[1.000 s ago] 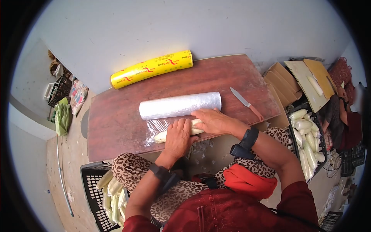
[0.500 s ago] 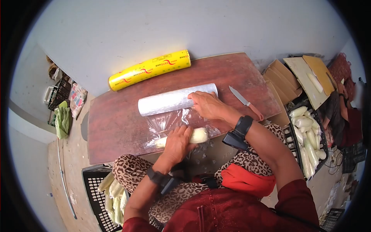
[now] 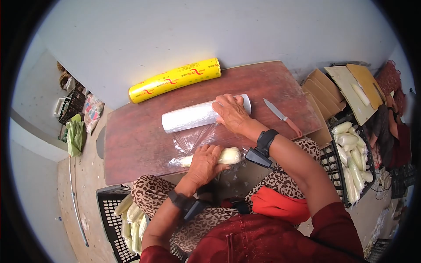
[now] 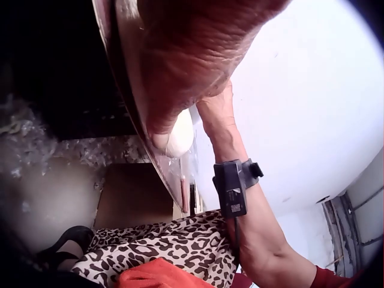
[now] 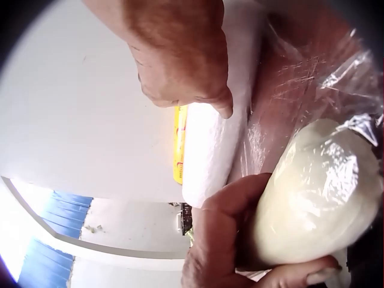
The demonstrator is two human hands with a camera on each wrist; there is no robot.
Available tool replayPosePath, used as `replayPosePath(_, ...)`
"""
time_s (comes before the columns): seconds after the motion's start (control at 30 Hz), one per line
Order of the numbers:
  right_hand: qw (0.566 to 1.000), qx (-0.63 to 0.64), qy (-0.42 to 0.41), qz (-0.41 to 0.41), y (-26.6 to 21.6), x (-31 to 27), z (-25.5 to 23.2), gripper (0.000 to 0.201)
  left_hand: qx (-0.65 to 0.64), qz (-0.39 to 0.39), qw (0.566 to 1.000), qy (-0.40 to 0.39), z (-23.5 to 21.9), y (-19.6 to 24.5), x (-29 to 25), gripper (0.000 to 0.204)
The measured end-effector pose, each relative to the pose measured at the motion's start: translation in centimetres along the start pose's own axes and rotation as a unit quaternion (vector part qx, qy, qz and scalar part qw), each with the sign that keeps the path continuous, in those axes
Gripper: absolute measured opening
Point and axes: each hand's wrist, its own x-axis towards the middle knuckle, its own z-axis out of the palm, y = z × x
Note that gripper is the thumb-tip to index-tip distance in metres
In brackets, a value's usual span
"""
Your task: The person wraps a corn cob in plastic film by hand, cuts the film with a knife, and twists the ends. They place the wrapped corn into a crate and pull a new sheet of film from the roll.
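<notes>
The wall [image 3: 184,26] rises pale grey behind a worn red-brown tabletop [image 3: 131,136], and from where I stand I see both of the seated person's hands busy at it. The left hand [image 3: 204,164] grasps a pale, film-covered vegetable [image 3: 231,155] lying along the near edge, thumb on one side and fingers on the other. The right hand [image 3: 234,115] holds the roll of film [image 3: 184,120] from above, near its right end, fingers bent over it. A loose sheet of film [image 3: 193,142] spans the space from the roll to the vegetable.

The left hand covers the middle of the vegetable, leaving its rounded right end plain to see. The right hand's far fingertips are hard to make out, and in the left wrist view the left hand is a dark shape filling the top. A crate [image 3: 107,215] at the near left holds more vegetables, partly hidden by the person's knee and arm.

Red-brown wood stretches widest between the roll and the left edge; a narrower strip separates the roll from the knife [image 3: 285,117] near the right edge. A yellow roll [image 3: 175,80] lies along the far edge, by the wall. The vegetable's right end sits right at the near edge.
</notes>
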Motion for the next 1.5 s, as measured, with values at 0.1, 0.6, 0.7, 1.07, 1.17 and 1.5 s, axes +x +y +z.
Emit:
replayPosePath(0.1, 1.000, 0.010, 0.002, 0.027, 0.2, 0.6, 0.6, 0.041, -0.014, 0.021, 1.000, -0.015, -0.4, -0.2, -0.1, 0.057)
replayPosePath(0.6, 0.999, 0.000, -0.002, 0.039, 0.0, 1.2, 0.6, 0.037, -0.219, -0.012, 0.944, -0.245, 1.8, 1.6, -2.3, 0.057)
replayPosePath(0.7, 0.999, -0.001, 0.000, 0.035, 0.0, 1.1, 0.6, 0.036, -0.370, -0.067, 0.880, -0.292, 3.2, 1.7, -2.9, 0.056)
replayPosePath(1.07, 0.991, 0.095, 0.096, 0.006, 0.9, -0.5, -2.1, 0.022, -0.780, -0.202, 0.558, -0.199, 1.8, 0.0, -3.2, 0.055)
replayPosePath(1.17, 0.913, 0.388, 0.028, 0.127, 2.4, -0.8, -2.6, 0.031, -0.806, -0.184, 0.536, -0.170, 0.4, 0.0, -3.3, 0.066)
replayPosePath(1.5, 0.667, 0.689, -0.223, 0.175, -0.3, -4.1, -8.3, 0.061, -0.865, -0.151, 0.469, -0.099, 0.0, 0.0, -2.9, 0.070)
